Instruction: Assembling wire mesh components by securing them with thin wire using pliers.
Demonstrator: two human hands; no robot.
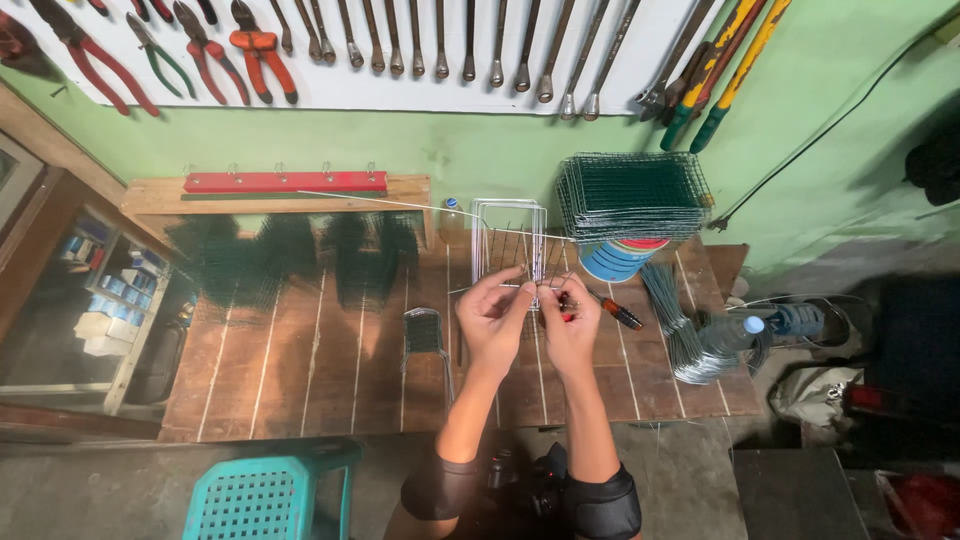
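Observation:
Both my hands work over a wooden table (300,370). My left hand (493,318) pinches the near edge of a white wire frame (508,238) that stands on the table. My right hand (570,322) is closed around a small tool with red handles (566,311), held against the same wire edge. Thin dark wires run through the frame between my fingers. A long white wire (400,205) leads from the frame toward the back left.
A stack of green wire mesh (633,195) rests on a blue can (612,260). A screwdriver (617,311), wire bundle (678,325), plastic bottle (735,333), small wire piece (424,332), dark mesh panels (290,255), wall-hung pliers and wrenches (440,40), teal stool (262,495).

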